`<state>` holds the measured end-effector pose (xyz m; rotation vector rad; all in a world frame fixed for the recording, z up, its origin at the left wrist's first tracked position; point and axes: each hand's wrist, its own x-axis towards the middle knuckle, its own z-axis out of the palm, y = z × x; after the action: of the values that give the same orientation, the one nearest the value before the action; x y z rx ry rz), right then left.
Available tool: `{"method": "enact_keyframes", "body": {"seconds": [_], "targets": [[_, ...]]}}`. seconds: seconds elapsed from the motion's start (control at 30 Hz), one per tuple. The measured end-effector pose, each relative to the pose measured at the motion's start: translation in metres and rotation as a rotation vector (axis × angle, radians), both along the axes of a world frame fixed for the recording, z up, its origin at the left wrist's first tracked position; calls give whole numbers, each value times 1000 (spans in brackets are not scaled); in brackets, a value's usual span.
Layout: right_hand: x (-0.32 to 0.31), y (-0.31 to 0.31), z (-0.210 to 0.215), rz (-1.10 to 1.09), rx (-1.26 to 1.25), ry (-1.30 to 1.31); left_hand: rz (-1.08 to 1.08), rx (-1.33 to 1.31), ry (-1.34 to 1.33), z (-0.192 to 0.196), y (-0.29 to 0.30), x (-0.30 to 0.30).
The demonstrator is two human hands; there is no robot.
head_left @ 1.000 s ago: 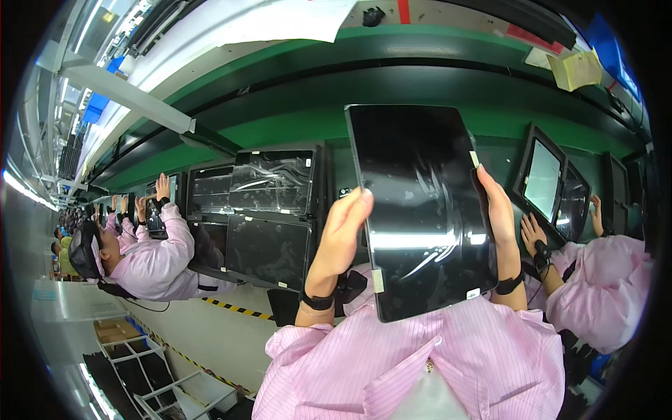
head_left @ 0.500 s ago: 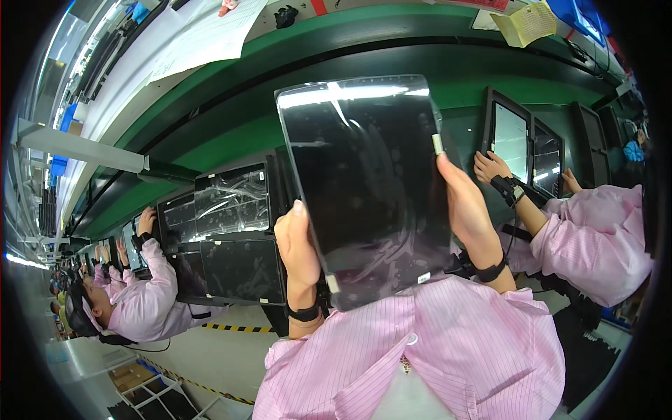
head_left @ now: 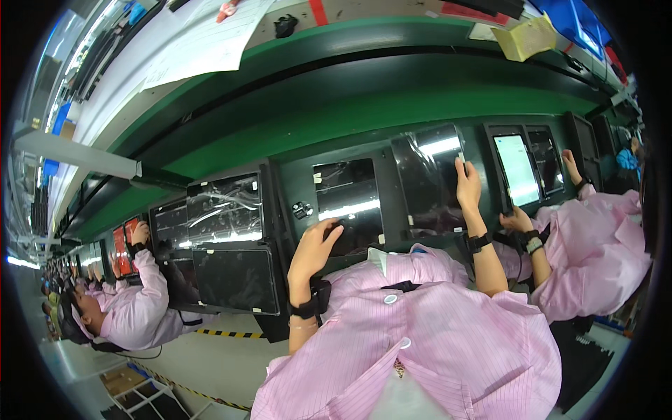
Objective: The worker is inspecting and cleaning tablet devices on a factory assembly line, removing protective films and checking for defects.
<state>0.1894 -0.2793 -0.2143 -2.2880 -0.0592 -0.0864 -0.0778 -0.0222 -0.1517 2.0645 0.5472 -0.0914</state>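
Note:
A glossy black tablet-sized screen panel with clear film lies at the right part of the dark tray in front of me, slightly tilted. My right hand grips it by its right edge, near a small pale tab. To its left, a second black screen panel, also glossy with pale tabs, rests in the tray. My left hand is at that panel's lower left corner, fingers apart and holding nothing; whether it touches the panel I cannot tell. A small black part sits just left of this panel.
On the left stand trays with several film-covered panels, and a co-worker beside them. To the right another co-worker handles a tray with a lit screen. Beyond the green bench lie papers and a yellow box.
The panel held up in both hands has come down to the tray's right side. My left hand has let go of it and moved to the other panel, which has come into sight.

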Motion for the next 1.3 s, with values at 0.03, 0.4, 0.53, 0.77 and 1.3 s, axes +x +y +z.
{"method": "enact_keyframes", "body": {"seconds": [0.03, 0.4, 0.53, 0.77, 1.3], "targets": [[4, -4, -18, -20, -70, -2, 15, 3, 3, -16, 1, -2], [12, 4, -59, 109, -291, 57, 309, 120, 250, -97, 11, -11], [-39, 50, -12, 421, -44, -274, 236, -6, 272, -112, 16, -13], [-106, 114, -55, 740, 12, 82, 326, 87, 69, -64, -1, -7], [-91, 140, 47, 855, 1607, 1546, -254, 680, -143, 13, -112, 65]]}}
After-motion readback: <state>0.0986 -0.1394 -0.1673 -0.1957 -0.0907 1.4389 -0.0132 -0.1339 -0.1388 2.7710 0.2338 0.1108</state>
